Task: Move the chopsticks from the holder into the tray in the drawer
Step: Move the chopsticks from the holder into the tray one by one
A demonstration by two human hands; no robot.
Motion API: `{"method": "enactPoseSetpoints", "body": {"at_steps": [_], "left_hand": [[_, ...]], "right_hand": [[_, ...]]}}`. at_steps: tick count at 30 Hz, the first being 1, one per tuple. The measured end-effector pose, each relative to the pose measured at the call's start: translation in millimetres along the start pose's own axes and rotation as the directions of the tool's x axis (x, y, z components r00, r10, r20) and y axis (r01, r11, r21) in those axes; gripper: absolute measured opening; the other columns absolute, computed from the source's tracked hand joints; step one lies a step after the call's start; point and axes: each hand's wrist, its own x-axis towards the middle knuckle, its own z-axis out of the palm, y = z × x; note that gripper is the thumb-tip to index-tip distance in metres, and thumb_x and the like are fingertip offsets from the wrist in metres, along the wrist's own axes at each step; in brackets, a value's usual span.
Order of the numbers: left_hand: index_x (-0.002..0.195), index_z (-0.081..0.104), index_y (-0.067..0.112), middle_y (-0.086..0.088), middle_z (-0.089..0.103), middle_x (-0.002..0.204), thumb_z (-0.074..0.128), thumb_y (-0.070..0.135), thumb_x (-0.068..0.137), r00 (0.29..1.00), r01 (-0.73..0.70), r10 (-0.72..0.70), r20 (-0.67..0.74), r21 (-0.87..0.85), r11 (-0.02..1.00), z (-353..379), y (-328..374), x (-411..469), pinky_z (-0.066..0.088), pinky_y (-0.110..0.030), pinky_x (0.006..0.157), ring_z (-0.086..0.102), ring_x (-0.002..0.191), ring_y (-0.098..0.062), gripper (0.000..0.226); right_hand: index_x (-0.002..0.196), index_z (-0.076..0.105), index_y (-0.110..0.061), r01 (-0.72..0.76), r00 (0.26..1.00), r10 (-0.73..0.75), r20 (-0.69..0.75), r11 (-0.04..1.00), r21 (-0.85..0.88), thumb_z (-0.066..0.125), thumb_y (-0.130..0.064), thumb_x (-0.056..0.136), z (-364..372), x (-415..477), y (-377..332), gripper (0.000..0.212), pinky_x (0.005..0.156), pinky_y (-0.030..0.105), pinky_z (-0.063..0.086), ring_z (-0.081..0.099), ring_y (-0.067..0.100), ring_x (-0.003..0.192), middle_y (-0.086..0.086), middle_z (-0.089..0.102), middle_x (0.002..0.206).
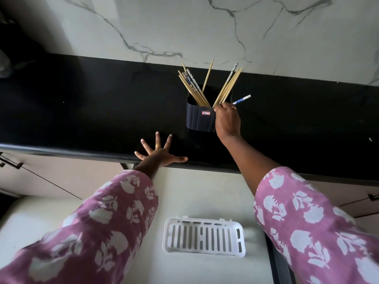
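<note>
A dark ribbed holder (200, 119) stands on the black counter (92, 111) near the marble wall. Several wooden and blue-patterned chopsticks (192, 87) lean out of it in two fans. My right hand (227, 119) is at the holder's right rim, fingers closed around the lower ends of the right-hand chopsticks (228, 87); a blue-white chopstick (242, 99) pokes out past my fingers. My left hand (160, 152) rests flat on the counter's front edge, fingers spread, holding nothing. A white slotted tray (204, 235) lies empty in the open drawer (205, 193) below.
The white marble wall (205, 27) rises right behind the counter. Closed cabinet fronts with dark handles (12, 162) flank the drawer on both sides. A dark object (6, 64) sits at the counter's far left.
</note>
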Motion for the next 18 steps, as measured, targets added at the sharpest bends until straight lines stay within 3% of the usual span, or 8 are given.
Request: {"method": "enactPoseSetpoints", "body": {"at_steps": [5,13,18], "left_hand": [[0.139,-0.015,0.055,0.014,-0.038,0.148,0.052,0.089,0.052,1.0,0.01,-0.01,-0.009,-0.013,1.0,2,0,0,-0.009,-0.073,0.1,-0.037,0.132,-0.043,0.115],[0.139,-0.012,0.056,0.014,-0.036,0.149,0.053,0.089,0.051,1.0,0.006,-0.006,-0.025,-0.023,1.0,4,0,-1,-0.01,-0.072,0.1,-0.037,0.133,-0.042,0.115],[0.139,-0.013,0.056,0.015,-0.037,0.149,0.053,0.089,0.05,1.0,0.002,-0.003,-0.026,-0.031,1.0,4,-2,0,-0.01,-0.072,0.1,-0.037,0.133,-0.041,0.115]], "right_hand": [[0.116,0.06,-0.001,0.025,0.999,-0.025,-0.023,1.0,-0.004,0.045,0.002,0.092,-7,-13,11,0.029,0.09,0.036,0.049,0.057,0.032,0.108,0.019,0.064,0.113],[0.103,0.068,0.002,0.047,0.997,-0.047,-0.054,0.999,-0.012,0.055,0.003,0.085,-23,-29,38,0.022,0.074,0.038,0.053,0.064,0.035,0.093,0.02,0.07,0.098],[0.098,0.07,-0.002,0.011,0.999,-0.01,-0.049,1.0,0.018,0.051,-0.016,0.092,-29,-22,36,0.024,0.078,0.037,0.049,0.063,0.033,0.093,0.016,0.07,0.096]]}}
